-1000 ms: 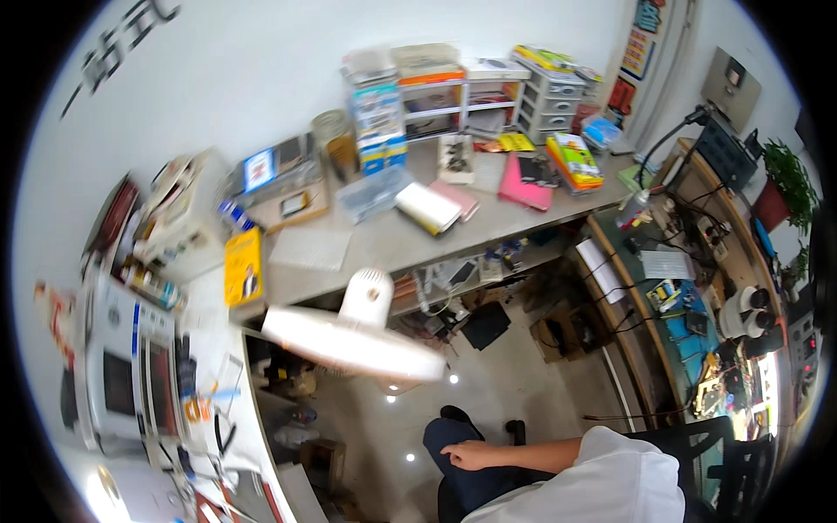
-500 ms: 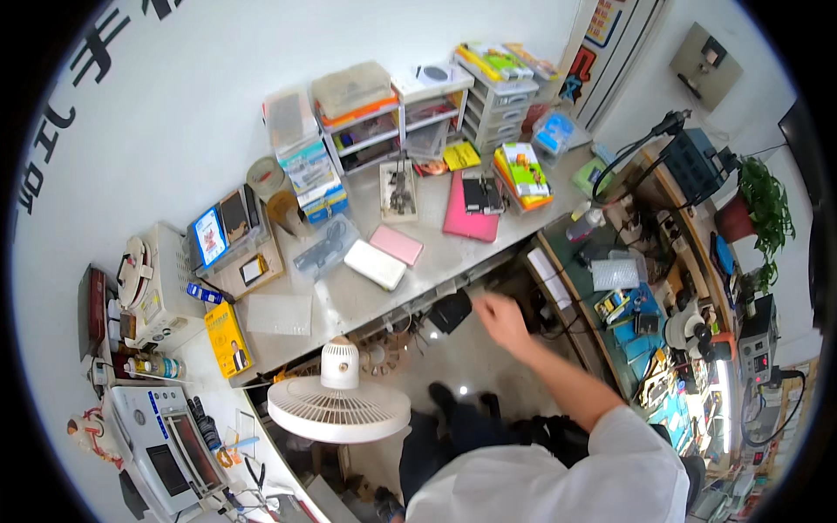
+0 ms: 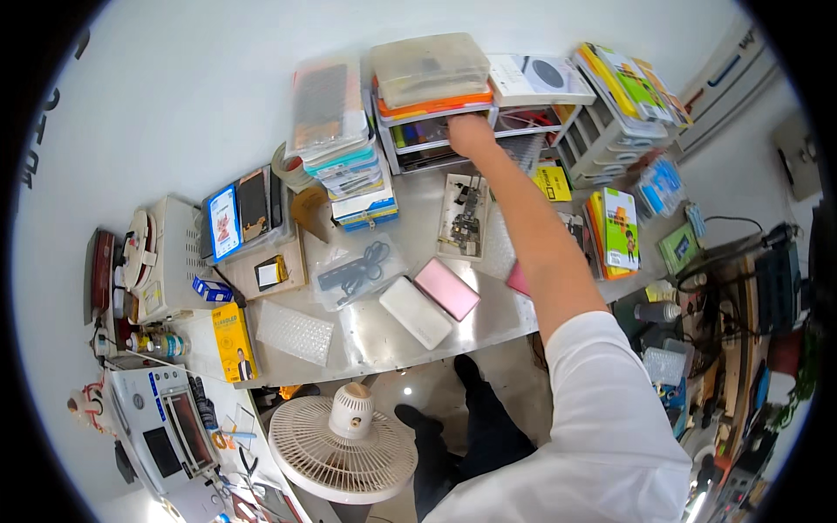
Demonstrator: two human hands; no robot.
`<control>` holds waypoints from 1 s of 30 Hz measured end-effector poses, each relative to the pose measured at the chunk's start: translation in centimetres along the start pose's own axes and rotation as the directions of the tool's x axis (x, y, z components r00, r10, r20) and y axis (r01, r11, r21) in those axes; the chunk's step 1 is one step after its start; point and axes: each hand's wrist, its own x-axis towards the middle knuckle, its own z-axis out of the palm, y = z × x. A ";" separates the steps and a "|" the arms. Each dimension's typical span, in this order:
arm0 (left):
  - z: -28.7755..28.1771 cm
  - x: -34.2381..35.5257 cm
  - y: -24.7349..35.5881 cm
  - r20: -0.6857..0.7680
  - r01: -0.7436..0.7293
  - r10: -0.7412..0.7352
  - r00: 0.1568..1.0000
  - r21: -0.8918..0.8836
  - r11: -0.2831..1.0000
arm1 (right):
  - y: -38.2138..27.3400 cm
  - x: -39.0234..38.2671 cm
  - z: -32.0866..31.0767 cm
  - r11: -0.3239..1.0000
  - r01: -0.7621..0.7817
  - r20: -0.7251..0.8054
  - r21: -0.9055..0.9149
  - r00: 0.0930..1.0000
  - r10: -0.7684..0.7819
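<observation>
My right hand [image 3: 471, 133] reaches to the far side of the metal table [image 3: 353, 344], at the upper opening of a white drawer rack [image 3: 390, 150]. Its fingers go in past the front edge and are hidden, so what they touch cannot be seen. Small dark and purple items [image 3: 423, 132] lie in that compartment beside the hand. On top of the rack rest an orange flat case [image 3: 433, 106] and a cloudy plastic box [image 3: 432, 70]. Under my forearm, a tray of circuit boards [image 3: 462, 218] lies on the table. My left hand is out of view.
A white power bank-like slab [image 3: 416, 312] and a pink one [image 3: 447, 288] lie near the front edge. Stacked boxes [image 3: 344, 144] stand left of the rack. A white fan [image 3: 344, 444] stands before the table. Books [image 3: 619, 228] lie to the right.
My right arm has swung from over the floor in front of the table up and forward to the drawer rack. The view has shifted closer to the table.
</observation>
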 end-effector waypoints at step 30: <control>-8.1 -23.0 18.1 0.482 -0.802 0.720 0.500 0.571 0.175 | -32.7 -41.5 -27.1 -0.062 0.500 -0.125 0.864 0.094 -0.988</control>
